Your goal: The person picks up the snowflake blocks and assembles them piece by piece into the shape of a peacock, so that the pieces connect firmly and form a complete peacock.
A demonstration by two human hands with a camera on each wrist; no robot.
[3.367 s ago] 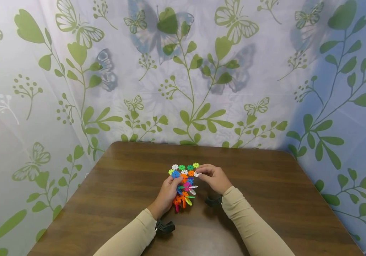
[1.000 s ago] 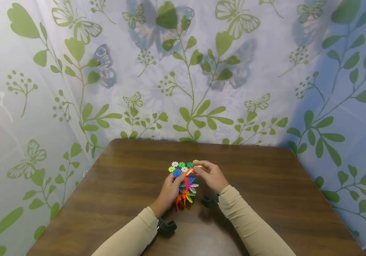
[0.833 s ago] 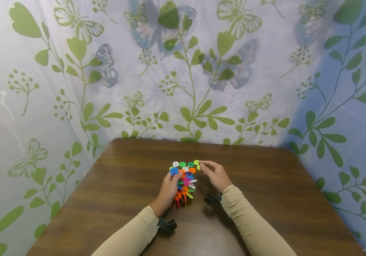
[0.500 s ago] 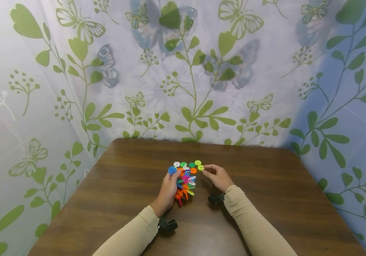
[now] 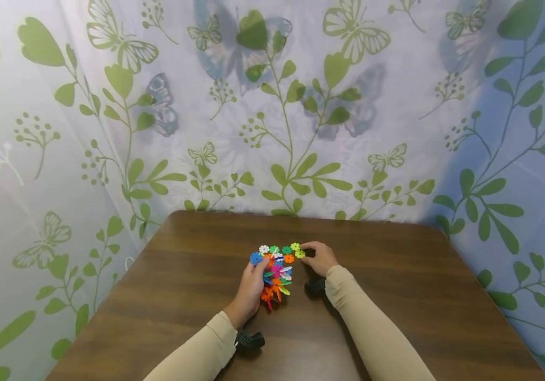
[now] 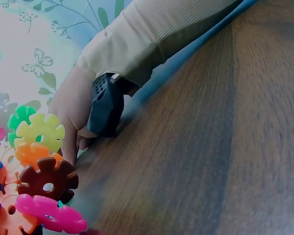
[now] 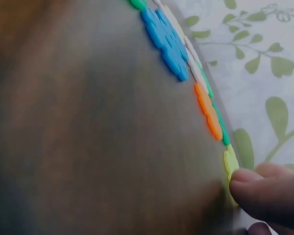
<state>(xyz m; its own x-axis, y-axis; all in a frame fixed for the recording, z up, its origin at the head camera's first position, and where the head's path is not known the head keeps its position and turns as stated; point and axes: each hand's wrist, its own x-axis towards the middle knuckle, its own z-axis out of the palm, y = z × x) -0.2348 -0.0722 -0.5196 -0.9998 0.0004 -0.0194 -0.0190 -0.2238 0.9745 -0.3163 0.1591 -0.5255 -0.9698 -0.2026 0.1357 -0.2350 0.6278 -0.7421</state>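
Observation:
My left hand (image 5: 248, 291) grips a cluster of notched flower-shaped building discs (image 5: 277, 284) in orange, pink, blue, green and white, thumb on top. A blue disc (image 5: 256, 258) shows at its fingertips. Flat rows of white, green and orange discs extend from the cluster's far side. At their right end, my right hand (image 5: 322, 258) pinches a yellow-green disc (image 5: 300, 254). The right wrist view shows the thumb (image 7: 247, 188) against that yellow disc (image 7: 229, 164), with the row seen edge-on. In the left wrist view, brown, yellow and pink discs (image 6: 51, 213) fill the lower left; the right hand (image 6: 71, 105) is behind.
A brown wooden table (image 5: 372, 312) lies beneath both hands. Behind it hangs a curtain (image 5: 272, 132) printed with leaves and butterflies. Each wrist carries a black camera mount (image 5: 250, 339) close to the tabletop.
My right hand has shifted from a white disc near the row's right end to the yellow-green disc. That disc has moved slightly right. The left hand keeps its hold on the cluster, slightly turned.

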